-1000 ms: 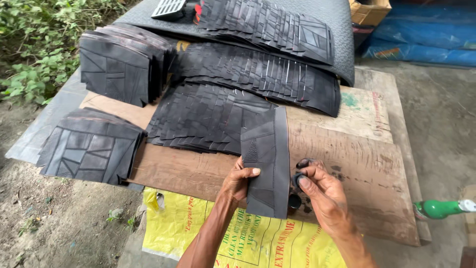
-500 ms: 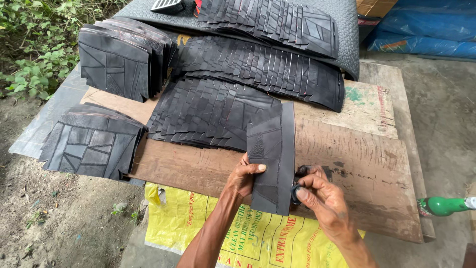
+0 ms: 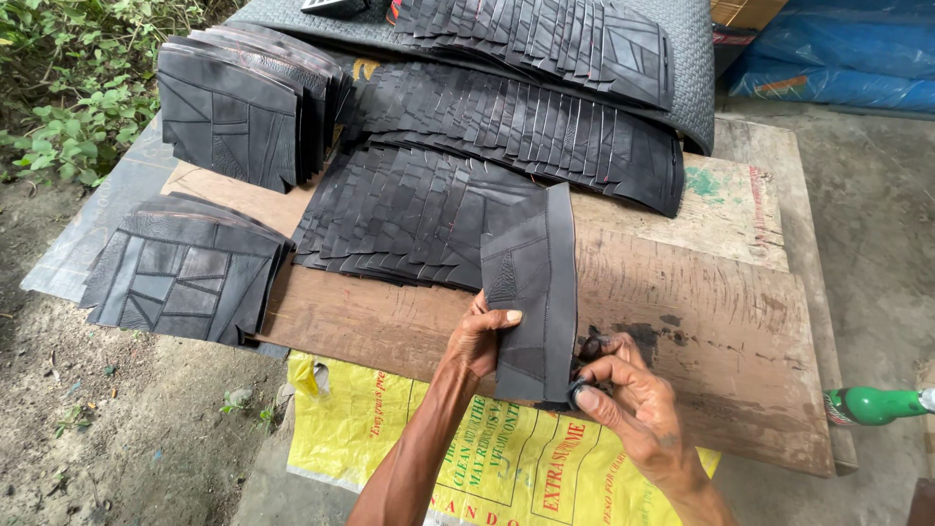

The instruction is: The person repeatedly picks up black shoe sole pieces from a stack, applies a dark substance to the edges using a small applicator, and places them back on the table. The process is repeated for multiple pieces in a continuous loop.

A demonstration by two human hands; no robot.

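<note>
- Outdoors on bare dirt, with green weeds (image 3: 58, 107) at the far left, and a worn wooden desk (image 3: 740, 341) fills the middle of the view.
- Black rubber is everywhere on it: a fanned row of cut pieces (image 3: 409, 214) at centre, another row (image 3: 545, 127) behind that, and a third row (image 3: 545, 39) at the top on a grey textured mat (image 3: 696, 88).
- Over on the left, an upright stack of pieces (image 3: 229, 122), and a lower stack (image 3: 180, 273) resting at the desk's left edge.
- Front and centre, a long black rubber strip (image 3: 536, 292) is held up over the desk's near edge, its top overlapping the fanned row.
- Left hand (image 3: 482, 336) is closed on the strip's left edge, thumb laid across the face.
- Right hand (image 3: 623, 390) pinches the strip's lower right corner, fingertips blackened.
- Below the desk, a yellow printed sack (image 3: 467, 448) is spread on the ground under both forearms.
- Far right, a green bottle-like object (image 3: 872, 404) pokes in; blue sheeting (image 3: 838, 68) sits at top right.
</note>
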